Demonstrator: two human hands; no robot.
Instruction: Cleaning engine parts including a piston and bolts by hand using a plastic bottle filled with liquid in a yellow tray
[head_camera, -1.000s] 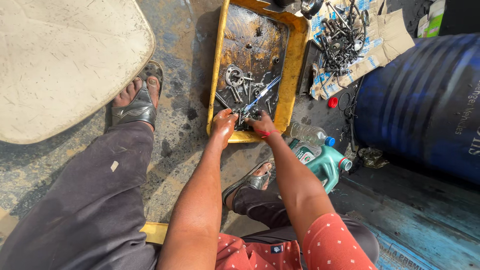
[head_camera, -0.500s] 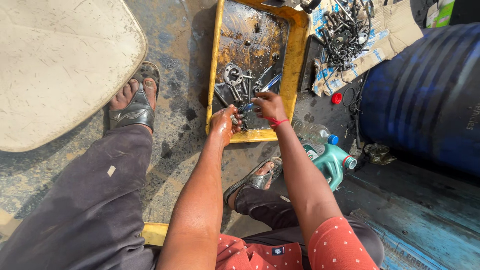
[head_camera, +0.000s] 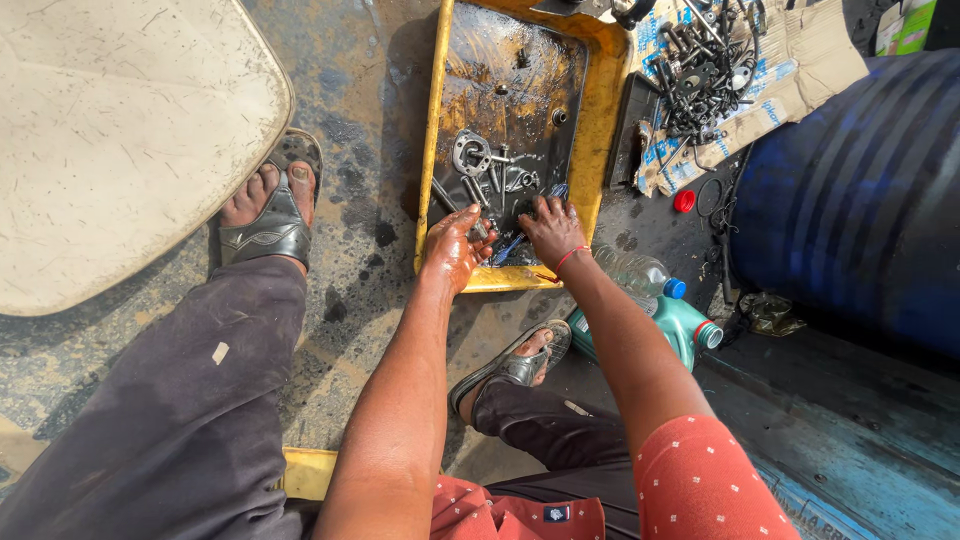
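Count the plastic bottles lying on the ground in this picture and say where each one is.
2. A clear bottle with a blue cap lies right of the yellow tray; a teal bottle with a red cap lies beside it. Others may be hidden.

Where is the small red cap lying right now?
In the head view, the red cap lies on the oily ground right of the yellow tray, just below the cardboard heaped with metal parts, beside the blue drum.

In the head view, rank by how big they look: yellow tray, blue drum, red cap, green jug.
1. Blue drum, though cut off by the frame edge.
2. Yellow tray.
3. Green jug, partly hidden behind the right arm.
4. Red cap.
The drum and tray are close in apparent size, so their order is unsure.
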